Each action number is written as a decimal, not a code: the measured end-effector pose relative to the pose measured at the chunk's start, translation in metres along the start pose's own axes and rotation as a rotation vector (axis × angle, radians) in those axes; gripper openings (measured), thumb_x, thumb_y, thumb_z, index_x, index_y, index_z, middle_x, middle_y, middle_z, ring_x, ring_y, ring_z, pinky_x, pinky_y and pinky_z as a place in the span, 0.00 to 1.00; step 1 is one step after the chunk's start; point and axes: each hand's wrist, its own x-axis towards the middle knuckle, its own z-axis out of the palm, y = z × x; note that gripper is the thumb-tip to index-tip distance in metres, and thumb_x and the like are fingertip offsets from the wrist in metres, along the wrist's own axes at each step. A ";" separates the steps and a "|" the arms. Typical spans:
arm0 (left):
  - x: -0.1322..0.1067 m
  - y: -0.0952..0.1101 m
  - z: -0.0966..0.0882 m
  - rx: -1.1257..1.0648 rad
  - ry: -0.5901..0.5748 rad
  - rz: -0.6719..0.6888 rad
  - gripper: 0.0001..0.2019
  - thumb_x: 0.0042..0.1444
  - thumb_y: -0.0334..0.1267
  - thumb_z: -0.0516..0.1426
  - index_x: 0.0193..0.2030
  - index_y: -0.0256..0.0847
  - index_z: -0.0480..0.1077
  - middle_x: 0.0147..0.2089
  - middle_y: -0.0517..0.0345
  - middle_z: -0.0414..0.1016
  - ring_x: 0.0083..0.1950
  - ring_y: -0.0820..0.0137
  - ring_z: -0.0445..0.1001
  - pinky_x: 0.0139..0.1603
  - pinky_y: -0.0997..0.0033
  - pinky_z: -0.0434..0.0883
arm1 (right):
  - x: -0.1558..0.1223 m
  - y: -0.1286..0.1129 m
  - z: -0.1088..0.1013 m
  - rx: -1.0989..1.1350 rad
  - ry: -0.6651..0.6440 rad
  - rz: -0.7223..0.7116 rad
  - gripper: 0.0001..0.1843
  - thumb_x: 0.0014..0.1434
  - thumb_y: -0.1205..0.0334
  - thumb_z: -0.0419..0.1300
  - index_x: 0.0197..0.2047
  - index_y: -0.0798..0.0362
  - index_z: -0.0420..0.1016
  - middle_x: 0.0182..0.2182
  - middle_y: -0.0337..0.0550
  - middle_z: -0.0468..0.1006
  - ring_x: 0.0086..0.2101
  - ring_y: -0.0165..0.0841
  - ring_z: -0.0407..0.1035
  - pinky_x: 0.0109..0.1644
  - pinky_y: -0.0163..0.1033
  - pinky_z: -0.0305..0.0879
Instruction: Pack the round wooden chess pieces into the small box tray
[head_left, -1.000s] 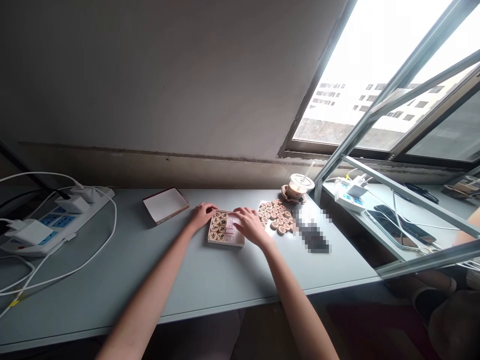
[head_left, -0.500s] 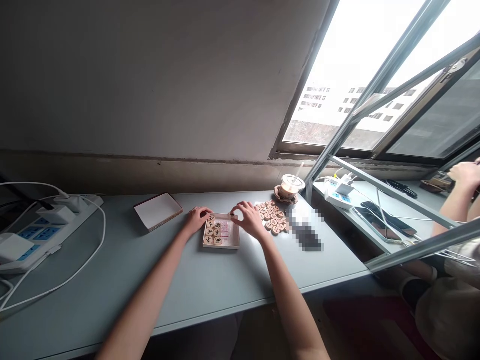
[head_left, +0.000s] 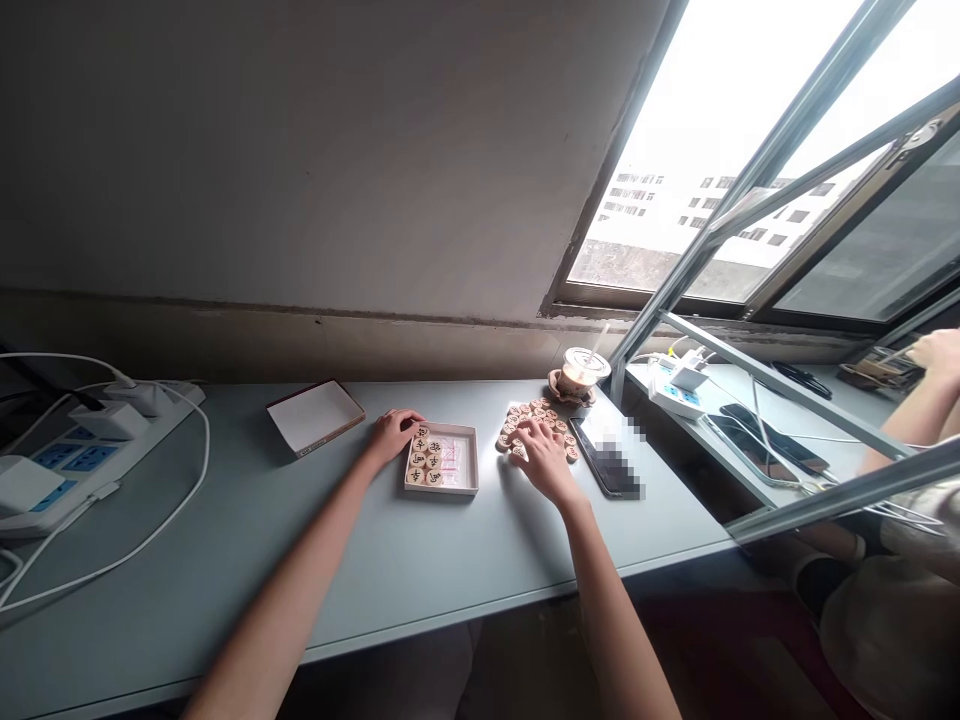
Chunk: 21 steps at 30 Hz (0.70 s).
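A shallow white box [head_left: 463, 489] lies on the desk with several round wooden Chinese chess pieces [head_left: 433, 461] in its left part. Pink-printed plastic or paper shows in the middle of the box. My left hand [head_left: 391, 437] is closed at the box's upper left corner, its fingertips gripping the edge. Over a cluster of loose chess pieces [head_left: 561, 426] to the right, my right hand [head_left: 544, 460] hovers or rests with fingers apart and bent downward. It covers part of the cluster; no piece can be made out in its fingers.
The box lid [head_left: 316, 418] lies upturned at the left. A phone [head_left: 600, 455] and a drink cup [head_left: 581, 372] in a holder stand right of the pieces. A power strip [head_left: 97, 450] with cables occupies the far left. Beyond the metal frame [head_left: 795, 390] another person's arm [head_left: 919, 400] shows.
My right hand has moved right, from above the box, where it held a chess piece, to the loose cluster. My left hand stays at the box corner.
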 end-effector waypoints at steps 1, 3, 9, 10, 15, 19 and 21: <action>0.000 0.000 0.000 0.000 0.000 0.000 0.13 0.53 0.38 0.50 0.36 0.43 0.75 0.42 0.54 0.78 0.48 0.61 0.70 0.50 0.63 0.67 | -0.001 0.002 0.001 -0.006 0.010 0.021 0.06 0.61 0.61 0.53 0.39 0.47 0.71 0.47 0.45 0.69 0.49 0.41 0.60 0.49 0.46 0.53; 0.000 -0.001 0.000 -0.002 -0.001 0.000 0.13 0.53 0.38 0.50 0.37 0.42 0.75 0.42 0.54 0.78 0.48 0.61 0.70 0.51 0.63 0.67 | -0.002 0.007 0.002 -0.002 0.032 0.069 0.06 0.61 0.61 0.53 0.37 0.48 0.72 0.45 0.44 0.70 0.48 0.42 0.61 0.49 0.47 0.53; 0.000 0.000 0.000 0.002 -0.001 0.011 0.13 0.53 0.38 0.50 0.36 0.43 0.75 0.42 0.54 0.78 0.48 0.61 0.71 0.51 0.63 0.67 | -0.002 -0.002 -0.001 0.079 0.061 0.026 0.06 0.62 0.61 0.55 0.35 0.49 0.72 0.43 0.44 0.72 0.45 0.40 0.63 0.48 0.45 0.56; 0.000 0.000 0.000 0.004 0.002 0.011 0.12 0.53 0.38 0.50 0.36 0.43 0.75 0.42 0.54 0.78 0.48 0.61 0.71 0.51 0.63 0.67 | -0.001 -0.009 -0.002 0.107 0.057 -0.005 0.05 0.62 0.61 0.55 0.36 0.49 0.72 0.43 0.44 0.72 0.45 0.40 0.63 0.48 0.44 0.57; 0.001 -0.002 0.001 0.015 0.009 0.026 0.12 0.53 0.38 0.50 0.35 0.43 0.75 0.41 0.54 0.78 0.48 0.61 0.71 0.51 0.63 0.67 | 0.014 -0.061 -0.005 0.188 0.003 -0.255 0.13 0.61 0.61 0.57 0.50 0.46 0.69 0.47 0.44 0.71 0.47 0.37 0.63 0.48 0.42 0.59; 0.000 -0.001 0.001 0.000 0.014 0.031 0.12 0.53 0.39 0.50 0.35 0.42 0.75 0.42 0.53 0.78 0.48 0.61 0.71 0.53 0.62 0.66 | 0.029 -0.090 0.005 0.153 -0.067 -0.373 0.16 0.61 0.63 0.58 0.52 0.46 0.69 0.48 0.45 0.71 0.46 0.37 0.63 0.47 0.42 0.58; 0.000 -0.001 0.001 -0.007 0.011 0.031 0.12 0.53 0.40 0.50 0.36 0.42 0.75 0.42 0.53 0.78 0.48 0.61 0.71 0.53 0.62 0.66 | 0.035 -0.095 0.013 0.124 -0.067 -0.375 0.17 0.61 0.65 0.57 0.53 0.45 0.69 0.48 0.45 0.71 0.45 0.37 0.64 0.46 0.41 0.57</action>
